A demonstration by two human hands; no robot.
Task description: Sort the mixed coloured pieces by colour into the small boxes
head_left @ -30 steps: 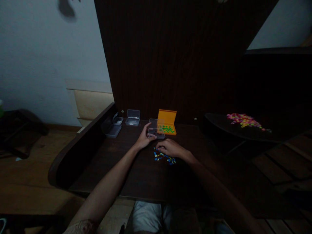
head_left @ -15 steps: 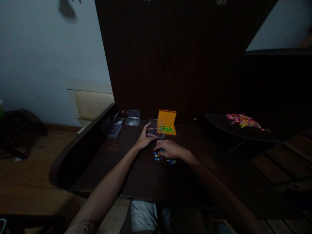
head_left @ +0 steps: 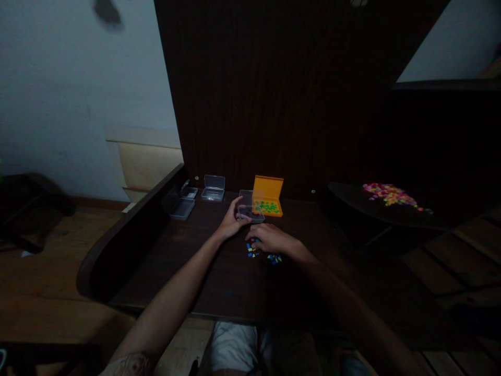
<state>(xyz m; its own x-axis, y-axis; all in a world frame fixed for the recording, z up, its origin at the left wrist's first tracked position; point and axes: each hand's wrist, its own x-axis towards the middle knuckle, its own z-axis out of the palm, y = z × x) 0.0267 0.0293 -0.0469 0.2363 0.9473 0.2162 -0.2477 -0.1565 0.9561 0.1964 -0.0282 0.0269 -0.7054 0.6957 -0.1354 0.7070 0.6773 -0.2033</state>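
My left hand (head_left: 234,221) is closed around the left side of a clear plastic box (head_left: 256,213), whose lid stands up at the back. Just in front of that box, my right hand (head_left: 270,238) reaches down with bent fingers over small blue and yellow pieces (head_left: 251,250) on the dark table. Its fingertips are partly hidden, so what they pinch, if anything, does not show. More blue and yellow pieces (head_left: 274,258) lie below the right palm. Right behind the clear box stands an orange box (head_left: 268,180) with its lid up, and green pieces (head_left: 267,207) lie in it.
Two clear boxes stand at the table's back left, one lidded box (head_left: 213,195) and one nearer the side panel (head_left: 182,208). A pile of pink and yellow pieces (head_left: 392,195) lies on a dark curved shelf (head_left: 352,209) at right. A tall dark panel (head_left: 274,104) rises behind.
My right hand has shifted very slightly left over the blue and yellow pieces. My left hand keeps its hold on the clear box. The view has tilted a little.
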